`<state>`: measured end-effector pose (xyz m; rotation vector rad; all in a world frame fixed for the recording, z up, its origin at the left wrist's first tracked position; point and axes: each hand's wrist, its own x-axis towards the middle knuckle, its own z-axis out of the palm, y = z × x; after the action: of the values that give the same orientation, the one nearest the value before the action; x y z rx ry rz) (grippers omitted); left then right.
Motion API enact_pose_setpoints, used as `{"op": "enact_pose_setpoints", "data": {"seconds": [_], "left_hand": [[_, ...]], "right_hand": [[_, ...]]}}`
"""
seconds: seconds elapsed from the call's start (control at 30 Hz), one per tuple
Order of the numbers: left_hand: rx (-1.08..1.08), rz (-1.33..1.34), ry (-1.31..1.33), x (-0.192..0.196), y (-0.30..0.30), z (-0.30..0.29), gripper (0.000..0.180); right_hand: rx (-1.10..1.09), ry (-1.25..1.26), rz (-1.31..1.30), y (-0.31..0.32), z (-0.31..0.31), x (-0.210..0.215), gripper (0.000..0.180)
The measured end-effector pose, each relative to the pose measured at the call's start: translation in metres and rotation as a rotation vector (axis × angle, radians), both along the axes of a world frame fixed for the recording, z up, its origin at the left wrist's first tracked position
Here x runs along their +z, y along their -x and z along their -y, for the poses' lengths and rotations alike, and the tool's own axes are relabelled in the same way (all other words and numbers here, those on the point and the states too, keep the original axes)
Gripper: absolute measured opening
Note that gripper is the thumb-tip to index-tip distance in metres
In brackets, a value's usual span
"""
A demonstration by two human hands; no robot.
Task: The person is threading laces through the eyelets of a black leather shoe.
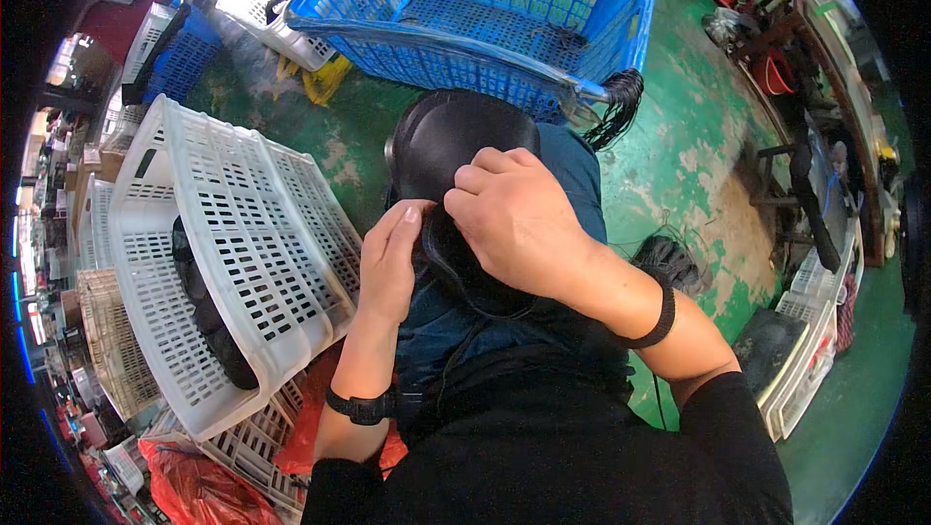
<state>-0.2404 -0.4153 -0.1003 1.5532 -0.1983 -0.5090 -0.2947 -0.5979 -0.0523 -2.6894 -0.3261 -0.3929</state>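
What looks like a black shoe [432, 161] rests on my lap, its smooth rounded end pointing away from me. Its opening, with a raised rim, faces my body and is partly hidden under my right hand. My left hand [390, 258] is closed at the left edge of the shoe, thumb and fingers pressed together. My right hand [519, 220] lies over the middle with its fingers curled in a pinch against the black material. Whether a thin cord is between the fingertips cannot be made out.
A blue crate [456, 48] stands ahead, a bundle of black cords [623, 103] hanging at its right corner. Left of me, a tilted white crate [262, 224] holds black items [211, 331]. Red plastic bags [208, 486] lie lower left. A bench [834, 89] is at far right.
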Motion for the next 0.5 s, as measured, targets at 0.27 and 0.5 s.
{"op": "enact_pose_setpoints", "data": {"seconds": [0.27, 0.5], "left_hand": [[-0.113, 0.082, -0.028, 0.000, 0.001, 0.005, 0.018], [0.008, 0.261, 0.137, 0.004, -0.020, -0.006, 0.010]], "right_hand": [[0.027, 0.070, -0.114, -0.008, 0.005, 0.005, 0.003], [-0.048, -0.316, -0.024, 0.018, 0.025, -0.003, 0.036]]}}
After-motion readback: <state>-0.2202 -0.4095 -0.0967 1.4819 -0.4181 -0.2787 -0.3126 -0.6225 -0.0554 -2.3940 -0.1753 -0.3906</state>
